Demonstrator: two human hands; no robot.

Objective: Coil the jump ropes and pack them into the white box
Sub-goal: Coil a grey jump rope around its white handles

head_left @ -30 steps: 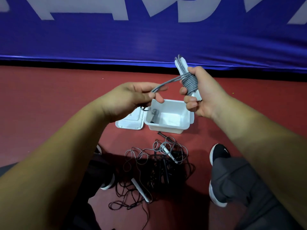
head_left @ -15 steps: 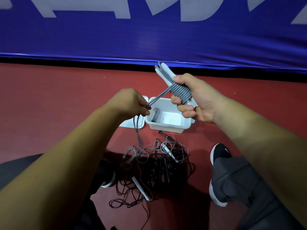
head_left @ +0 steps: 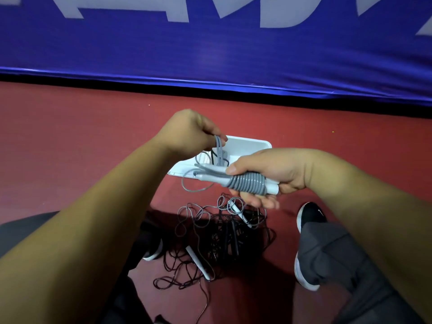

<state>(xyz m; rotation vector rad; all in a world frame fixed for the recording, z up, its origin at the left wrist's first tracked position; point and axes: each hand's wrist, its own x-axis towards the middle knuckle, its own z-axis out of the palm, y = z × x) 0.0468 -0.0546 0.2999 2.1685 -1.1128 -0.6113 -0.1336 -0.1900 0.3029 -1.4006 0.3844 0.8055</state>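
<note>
Keep right hand clamped on the grey cord-wrapped white handles, left-hand fingers pinching the loose grey cord end, then tuck snugly above the open white plastic box on the floor.

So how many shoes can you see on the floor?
2. One black shoe with a pale sole sits at right, beside the tangled ropes; its trouser leg hides the middle. Another shoe peeks out at left, mostly hidden behind the left arm.

Grey rope coiled round white handles; tangled ropes (dark, grey) before open white box.
</note>
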